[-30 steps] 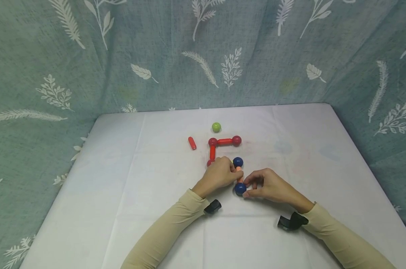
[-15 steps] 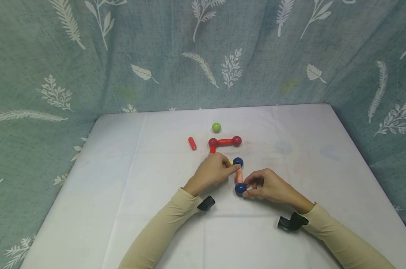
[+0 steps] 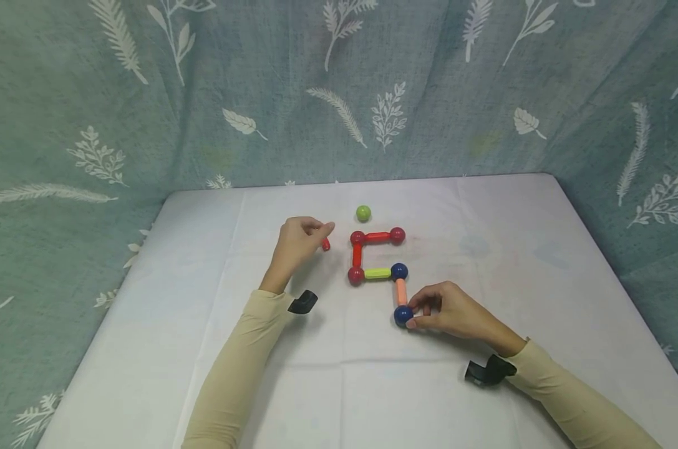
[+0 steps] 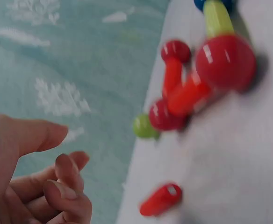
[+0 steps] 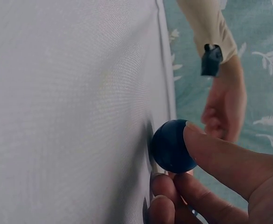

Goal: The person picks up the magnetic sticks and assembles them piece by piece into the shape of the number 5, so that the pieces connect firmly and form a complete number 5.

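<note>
On the white table lies a chain of rods and balls: red balls (image 3: 356, 275) with red rods (image 3: 378, 237), a yellow-green rod (image 3: 378, 273), a blue ball at the bend (image 3: 398, 272), a peach rod (image 3: 401, 292) and a lower blue ball (image 3: 403, 315). My right hand (image 3: 456, 315) pinches that lower ball between thumb and fingers, as the right wrist view also shows. My left hand (image 3: 300, 249) hovers near a loose red rod (image 4: 161, 199). In the left wrist view its thumb and fingers stand apart from the rod, with nothing between them.
A green ball (image 3: 363, 213) sits behind the chain, near the table's far edge. The white tablecloth (image 3: 339, 399) spreads around, with a patterned teal curtain (image 3: 294, 112) behind and at the sides. Black wrist cameras (image 3: 489, 371) are worn on both sleeves.
My left hand has left the peach rod and upper blue ball and moved left and back to the loose red rod, uncovering the yellow-green rod. The right hand stays at the lower blue ball.
</note>
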A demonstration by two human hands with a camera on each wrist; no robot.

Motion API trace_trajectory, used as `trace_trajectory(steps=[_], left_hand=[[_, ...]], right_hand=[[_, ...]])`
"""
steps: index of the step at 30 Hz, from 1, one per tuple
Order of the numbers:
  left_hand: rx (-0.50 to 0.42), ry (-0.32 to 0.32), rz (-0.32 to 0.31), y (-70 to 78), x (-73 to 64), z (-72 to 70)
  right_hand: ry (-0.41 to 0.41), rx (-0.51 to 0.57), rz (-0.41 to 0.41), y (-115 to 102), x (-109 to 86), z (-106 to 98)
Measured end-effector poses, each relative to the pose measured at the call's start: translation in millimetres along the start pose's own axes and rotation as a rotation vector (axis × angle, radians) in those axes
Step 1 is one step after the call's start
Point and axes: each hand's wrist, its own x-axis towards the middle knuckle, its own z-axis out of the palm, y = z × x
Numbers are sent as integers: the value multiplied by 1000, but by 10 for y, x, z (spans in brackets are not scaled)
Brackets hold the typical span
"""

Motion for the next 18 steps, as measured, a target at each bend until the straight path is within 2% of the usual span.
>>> trace_trajectory(steps=[7, 12, 18], left_hand=[[-6, 91, -95, -296, 134, 66], [11, 99, -147, -433, 168, 121], [20, 102, -184, -509, 177, 189]], right_hand=[[3, 4, -20, 12, -5, -8], [-3, 10, -25, -9, -1, -12], [-3, 11, -5, -17, -6, -5]])
